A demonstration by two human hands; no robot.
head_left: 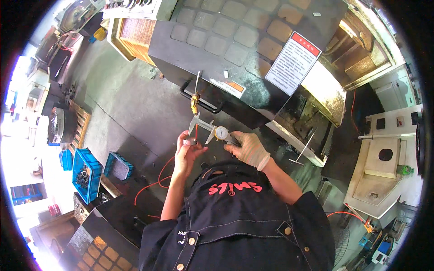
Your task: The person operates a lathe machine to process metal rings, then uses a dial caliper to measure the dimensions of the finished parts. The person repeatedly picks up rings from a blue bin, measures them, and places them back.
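My right hand [249, 150], in a pale work glove, is closed around the beam end of a dial caliper [221, 133]. The caliper's jaws point left, toward my left hand, and its round white dial faces up. My bare left hand [184, 158] pinches a small metal ring-shaped part [190, 142] between thumb and fingers. The part is just below the caliper jaws; I cannot tell whether they touch. Beyond the jaws, a yellow air blow gun [195, 104] hangs at the black handle [212, 107] of the machine, its red hose running down behind the caliper.
A large dark machine cover [181, 67] with a notice sheet [294, 63] stands ahead. On the left, a blue crate [88, 174] holds several dark rings, beside another blue crate [118, 166] and a wooden pallet [82, 124]. An orange hose [159, 183] lies on the floor. A T-handled rod [304, 151] leans on the right.
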